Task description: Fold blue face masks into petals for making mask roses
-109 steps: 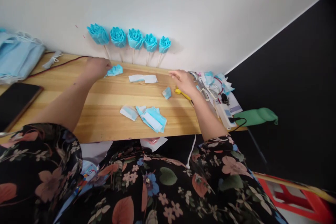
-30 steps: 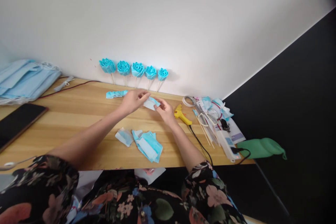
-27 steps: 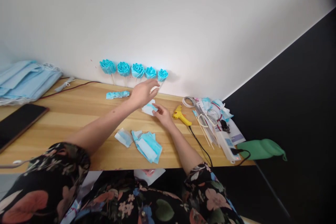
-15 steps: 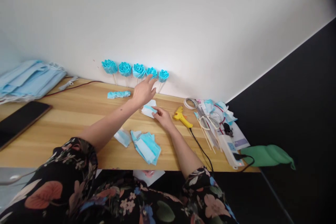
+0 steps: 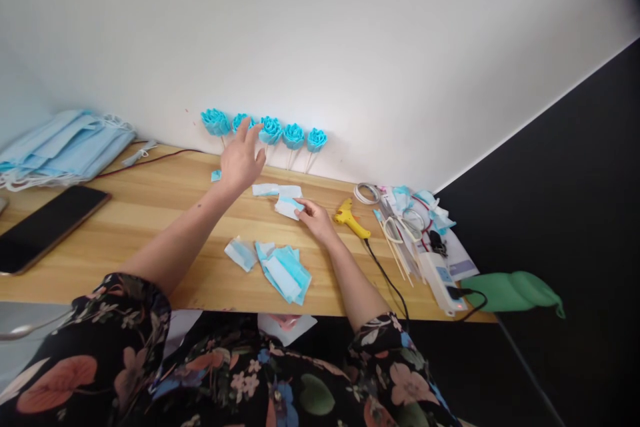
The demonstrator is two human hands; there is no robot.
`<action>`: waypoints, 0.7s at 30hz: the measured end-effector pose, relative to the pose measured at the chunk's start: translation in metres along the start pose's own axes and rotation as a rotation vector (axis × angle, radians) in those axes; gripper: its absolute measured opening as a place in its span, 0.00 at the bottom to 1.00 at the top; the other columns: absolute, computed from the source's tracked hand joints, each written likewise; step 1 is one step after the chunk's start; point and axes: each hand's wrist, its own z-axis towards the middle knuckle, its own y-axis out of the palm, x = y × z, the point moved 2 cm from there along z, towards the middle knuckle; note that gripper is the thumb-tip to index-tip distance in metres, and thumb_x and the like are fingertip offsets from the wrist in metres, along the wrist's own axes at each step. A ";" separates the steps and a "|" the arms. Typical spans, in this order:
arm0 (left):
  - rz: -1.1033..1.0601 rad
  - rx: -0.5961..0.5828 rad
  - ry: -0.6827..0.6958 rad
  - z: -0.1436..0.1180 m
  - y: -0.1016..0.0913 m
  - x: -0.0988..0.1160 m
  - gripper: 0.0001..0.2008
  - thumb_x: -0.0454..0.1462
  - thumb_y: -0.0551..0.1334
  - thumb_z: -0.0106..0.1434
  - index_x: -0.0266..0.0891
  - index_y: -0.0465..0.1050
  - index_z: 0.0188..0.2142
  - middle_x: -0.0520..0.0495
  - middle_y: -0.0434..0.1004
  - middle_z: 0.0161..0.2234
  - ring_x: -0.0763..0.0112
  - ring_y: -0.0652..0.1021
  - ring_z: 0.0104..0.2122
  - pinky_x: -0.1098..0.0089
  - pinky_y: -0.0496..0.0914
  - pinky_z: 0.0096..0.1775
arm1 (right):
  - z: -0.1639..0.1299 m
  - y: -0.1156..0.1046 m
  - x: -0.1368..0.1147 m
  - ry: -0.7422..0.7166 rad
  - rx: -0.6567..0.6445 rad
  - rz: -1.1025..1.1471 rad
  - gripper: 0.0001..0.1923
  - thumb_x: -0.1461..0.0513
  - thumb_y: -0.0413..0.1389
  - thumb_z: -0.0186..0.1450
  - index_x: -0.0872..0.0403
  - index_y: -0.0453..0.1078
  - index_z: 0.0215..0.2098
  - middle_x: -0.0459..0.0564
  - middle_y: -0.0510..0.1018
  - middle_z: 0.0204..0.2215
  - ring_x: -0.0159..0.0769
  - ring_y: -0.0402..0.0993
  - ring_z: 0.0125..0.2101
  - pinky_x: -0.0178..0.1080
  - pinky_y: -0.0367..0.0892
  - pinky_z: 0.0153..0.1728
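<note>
My left hand [image 5: 243, 159] is open with fingers spread, held over the back of the table in front of the blue flowers. Nothing shows in its grip. Partly hidden behind that wrist is a small blue folded piece [image 5: 216, 175]. My right hand [image 5: 316, 220] pinches the edge of a blue-and-white piece of mask fabric [image 5: 288, 207] near the table surface. Just behind it lie white fabric strips [image 5: 265, 189]. Several blue fabric flowers [image 5: 293, 136] on thin sticks lean in a row against the wall; my left fingers cover part of one.
Loose mask pieces [image 5: 285, 271] lie near the front edge. To the right are a yellow glue gun [image 5: 351, 219], scissors [image 5: 400, 230], a tape roll [image 5: 367, 193] and a power strip [image 5: 441, 280]. At left are stacked masks [image 5: 65, 147] and a phone [image 5: 53, 227].
My left hand has moved left, from in front of the right-hand flowers, and now covers most of the folded blue strip. White strips behind my right hand are now uncovered. My right hand keeps its piece.
</note>
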 end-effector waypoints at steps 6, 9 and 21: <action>-0.045 -0.004 -0.085 0.004 -0.009 -0.034 0.31 0.37 0.57 0.65 0.40 0.60 0.68 0.35 0.53 0.71 0.43 0.69 0.63 0.46 0.66 0.60 | 0.000 -0.001 0.001 0.017 0.004 0.013 0.25 0.52 0.59 0.61 0.54 0.76 0.54 0.45 0.74 0.28 0.32 0.65 0.28 0.36 0.63 0.35; -0.110 0.115 -0.113 0.006 -0.017 -0.048 0.33 0.36 0.59 0.63 0.40 0.59 0.68 0.34 0.57 0.70 0.43 0.71 0.61 0.46 0.66 0.61 | 0.000 -0.001 0.001 0.011 0.006 0.015 0.25 0.52 0.59 0.60 0.54 0.76 0.53 0.46 0.74 0.30 0.32 0.66 0.29 0.36 0.63 0.35; -0.422 -0.194 -0.021 -0.072 -0.001 -0.015 0.21 0.43 0.57 0.66 0.36 0.75 0.54 0.39 0.80 0.52 0.61 0.79 0.42 0.59 0.72 0.51 | -0.002 0.002 -0.002 0.036 0.034 0.185 0.26 0.50 0.63 0.60 0.51 0.76 0.53 0.44 0.75 0.30 0.32 0.68 0.30 0.35 0.66 0.36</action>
